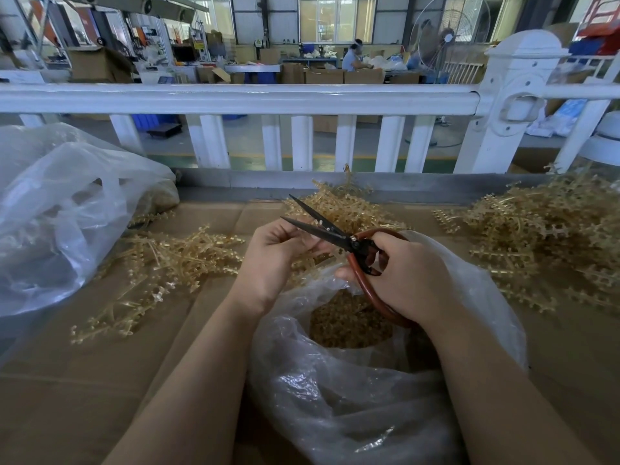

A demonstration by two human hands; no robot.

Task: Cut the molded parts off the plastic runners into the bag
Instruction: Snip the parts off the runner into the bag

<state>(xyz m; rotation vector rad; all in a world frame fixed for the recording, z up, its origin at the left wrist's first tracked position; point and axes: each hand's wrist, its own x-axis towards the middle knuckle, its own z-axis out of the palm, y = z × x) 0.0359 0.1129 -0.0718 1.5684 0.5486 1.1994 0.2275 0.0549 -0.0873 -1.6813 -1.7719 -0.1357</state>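
Observation:
My right hand [407,275] grips the red handles of black-bladed scissors [322,228], whose blades stand apart and point up-left. My left hand [278,253] pinches an amber plastic runner [310,263] just below the blades, over the mouth of a clear plastic bag [339,397]. Inside the bag lies a heap of small amber cut parts [349,325]. The runner is mostly hidden behind my fingers.
Piles of amber runners lie on the cardboard-covered table [84,380]: one at left [167,263], one behind the scissors [339,204], a big one at right [543,243]. A second clear bag [60,213] sits at far left. A white railing [235,99] borders the table's far side.

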